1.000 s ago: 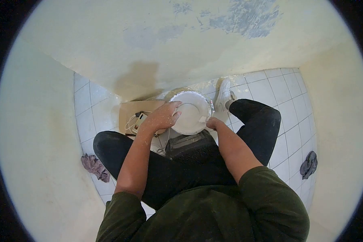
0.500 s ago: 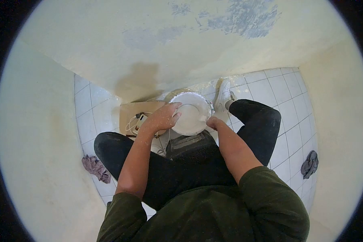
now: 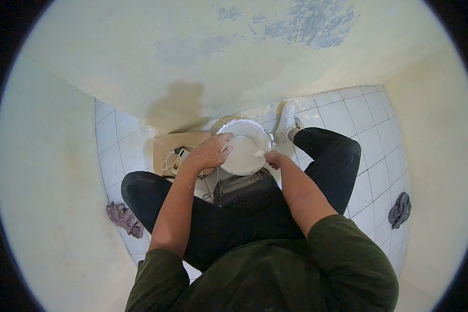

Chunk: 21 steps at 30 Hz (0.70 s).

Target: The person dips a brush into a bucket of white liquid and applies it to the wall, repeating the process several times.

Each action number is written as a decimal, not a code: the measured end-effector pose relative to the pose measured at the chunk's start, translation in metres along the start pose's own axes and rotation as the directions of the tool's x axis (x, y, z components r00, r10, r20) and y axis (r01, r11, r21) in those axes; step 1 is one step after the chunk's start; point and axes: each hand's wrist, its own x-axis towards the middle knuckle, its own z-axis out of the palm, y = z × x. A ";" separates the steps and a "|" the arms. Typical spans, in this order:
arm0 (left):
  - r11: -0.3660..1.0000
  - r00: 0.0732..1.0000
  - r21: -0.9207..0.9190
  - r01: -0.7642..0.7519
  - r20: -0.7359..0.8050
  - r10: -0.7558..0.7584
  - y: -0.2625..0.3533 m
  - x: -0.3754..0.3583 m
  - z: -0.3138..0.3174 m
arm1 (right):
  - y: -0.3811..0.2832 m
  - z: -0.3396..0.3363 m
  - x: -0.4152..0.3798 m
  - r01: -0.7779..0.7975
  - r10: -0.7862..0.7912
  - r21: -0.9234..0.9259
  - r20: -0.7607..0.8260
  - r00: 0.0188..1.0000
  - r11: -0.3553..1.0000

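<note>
A white bucket (image 3: 236, 171) stands on the floor between my legs, with smooth whitish paste or liquid inside. My left hand (image 3: 211, 151) lies over its left rim, thumb and fingers apart and reaching above the inside. At the right rim, my right hand (image 3: 276, 159) is closed around a small tool (image 3: 259, 154) whose tip is coated white. The tool's handle is hidden in the fist, so its exact kind cannot be made out. Whitish specks mark my left hand and forearm.
Left of the bucket lies a tan board (image 3: 166, 141) with a pale device and white cable (image 3: 178, 160). A dark bag (image 3: 244, 188) sits before me. Crumpled cloths lie left (image 3: 125, 219) and right (image 3: 400, 210). The wall ahead has grey patches (image 3: 317, 23).
My right hand has shifted slightly, and the white-coated tip of its tool now shows more clearly above the bucket's right side. My left hand has stayed in place.
</note>
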 end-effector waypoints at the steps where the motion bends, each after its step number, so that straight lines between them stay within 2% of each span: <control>1: 1.000 1.000 -0.010 -0.009 -0.007 0.009 -0.001 0.000 0.002 | 0.001 -0.002 0.003 -0.028 0.024 0.073 0.054 0.998 0.997; 7: 0.999 0.999 -0.049 -0.016 -0.035 0.014 0.005 -0.002 0.002 | 0.007 0.003 0.005 -0.145 0.101 0.102 0.347 0.933 0.984; 10: 0.999 0.999 -0.029 -0.031 -0.024 0.030 -0.001 0.000 0.004 | 0.000 0.006 0.005 -0.090 0.111 -0.080 0.323 0.940 0.993; 13: 1.000 1.000 -0.001 -0.019 -0.016 0.019 -0.004 -0.003 0.004 | -0.004 0.008 0.003 -0.072 0.099 -0.105 0.280 0.955 0.992; 16: 1.000 1.000 0.002 0.002 -0.028 -0.002 -0.011 -0.008 0.004 | -0.013 0.011 0.010 0.076 -0.018 -0.186 0.294 0.955 0.980; 19: 1.000 0.999 0.006 -0.005 -0.054 0.005 -0.019 -0.016 0.002 | -0.026 0.015 0.015 0.002 -0.111 0.204 0.523 0.845 0.979; 21: 1.000 0.998 -0.001 -0.001 -0.063 0.001 -0.026 -0.022 0.002 | -0.040 0.024 -0.008 0.056 -0.178 0.239 0.527 0.831 0.969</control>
